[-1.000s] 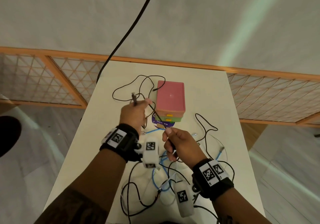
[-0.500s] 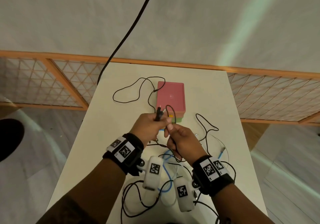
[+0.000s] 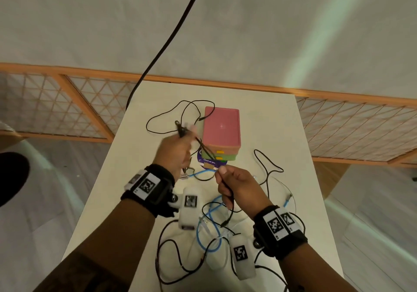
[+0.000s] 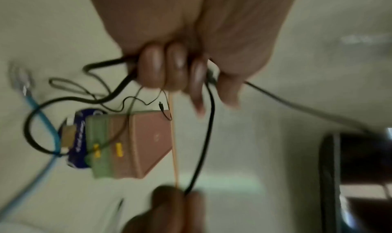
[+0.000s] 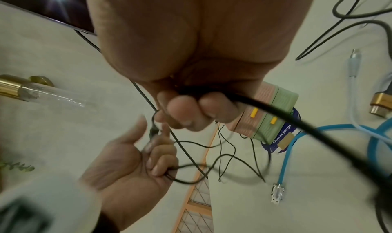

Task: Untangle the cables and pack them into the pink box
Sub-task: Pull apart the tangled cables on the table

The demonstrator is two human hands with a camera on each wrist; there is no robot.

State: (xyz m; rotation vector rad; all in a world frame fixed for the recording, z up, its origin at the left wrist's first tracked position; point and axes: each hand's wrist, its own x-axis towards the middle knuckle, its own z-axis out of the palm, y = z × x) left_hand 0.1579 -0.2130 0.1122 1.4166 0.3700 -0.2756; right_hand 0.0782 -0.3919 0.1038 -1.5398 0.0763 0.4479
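The left hand (image 3: 174, 149) is raised above the white rectangular tabletop (image 3: 266, 120), its fingers (image 4: 152, 67) curled tight around a thin black cable (image 3: 204, 148), whose plug end sticks up past the knuckles. From that grip the thin black cable runs taut down and to the right into the right hand (image 3: 239, 184), which pinches it between thumb and curled fingers (image 5: 180, 110); below the right hand the cable drops into the tangle near the table's front edge. The span between the two hands passes in front of the closed pink rectangular plastic box (image 3: 222, 129), which sits toward the far middle of the table, stacked on a green box (image 3: 225, 157) with yellow latches, both resting on a round blue sticker (image 3: 208, 162). A loose loop of black cable lies on the table to the left of the pink box, one end touching the box's left side. A blue cable (image 3: 208, 230) with a clear plug (image 5: 276, 193) curls through the tangle between the forearms, mixed with more black cable. Both wrists carry black bands with white marker tags. Behind the table runs a wooden lattice screen (image 3: 67, 109) with an orange frame, and above it a plain pale wall. A thick black cord (image 3: 171, 34) hangs down across the wall toward the table's far left corner.
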